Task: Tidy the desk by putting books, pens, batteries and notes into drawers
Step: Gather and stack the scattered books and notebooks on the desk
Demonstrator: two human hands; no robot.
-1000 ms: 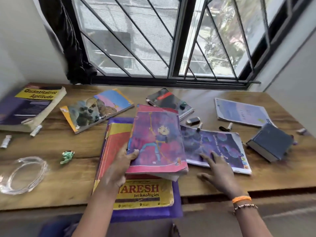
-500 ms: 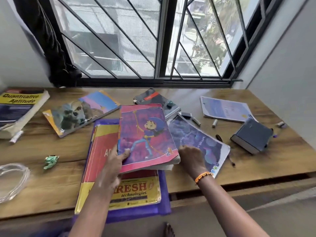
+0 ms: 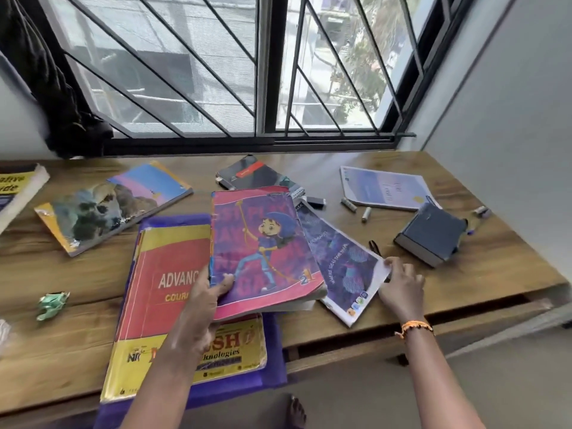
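Pink book (image 3: 263, 246) long axis toward window, left hand (image 3: 201, 305) grip clamped on near-left corner, right hand (image 3: 400, 284) pinching purple booklet (image 3: 343, 264) corner

The surface (image 3: 464, 274) looks like wood, grainy and matt, with visible plank seams. The pink cartoon book (image 3: 266, 243) has a glossy paper cover, worn and curled at the lower edge. The red and yellow book (image 3: 167, 292) is covered in scuffed card, a bit dull. Smooth purple plastic sheeting (image 3: 272, 379) is seen under it. The purple booklet (image 3: 343, 267) is thin, shiny paper. The dark blue book (image 3: 433, 233) looks matt, cloth-like. The green wad (image 3: 52, 305) is crumpled paper or foil, can't be told. The window grille (image 3: 269, 72) is dark painted metal.
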